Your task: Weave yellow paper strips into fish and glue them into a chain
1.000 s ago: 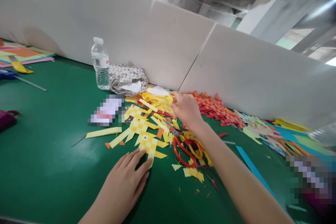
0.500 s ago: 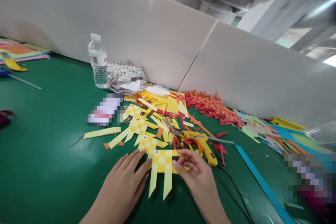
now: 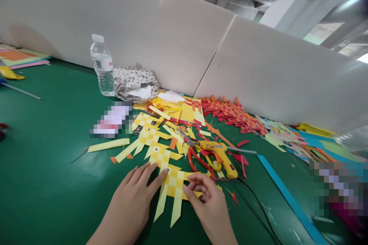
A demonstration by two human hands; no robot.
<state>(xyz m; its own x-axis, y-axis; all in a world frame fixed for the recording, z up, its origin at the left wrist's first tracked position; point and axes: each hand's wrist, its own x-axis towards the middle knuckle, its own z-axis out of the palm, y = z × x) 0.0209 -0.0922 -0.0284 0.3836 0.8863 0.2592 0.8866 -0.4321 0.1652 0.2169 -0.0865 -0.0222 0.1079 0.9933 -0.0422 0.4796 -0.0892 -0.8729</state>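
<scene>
A woven piece of yellow paper strips (image 3: 174,186), with long loose ends pointing toward me, lies on the green table (image 3: 51,168) between my hands. My left hand (image 3: 133,197) rests flat with fingers stretched out, its fingertips on the piece's left edge. My right hand (image 3: 207,199) has its fingers curled and pinches the piece's right edge. Just behind lie several more yellow woven pieces (image 3: 152,141) with small stuck-on eyes.
A yellow glue gun (image 3: 222,155) with a black cord and red-handled scissors (image 3: 197,162) lie right of the pieces. Behind are a water bottle (image 3: 102,68), a patterned cloth pouch (image 3: 134,82), red-orange woven pieces (image 3: 230,114), a blue strip (image 3: 287,195) and a white partition (image 3: 258,72).
My right hand drew back from the far yellow pile and brought a yellow woven piece to the front. The piece has since turned slightly between both hands. The left hand hardly moved.
</scene>
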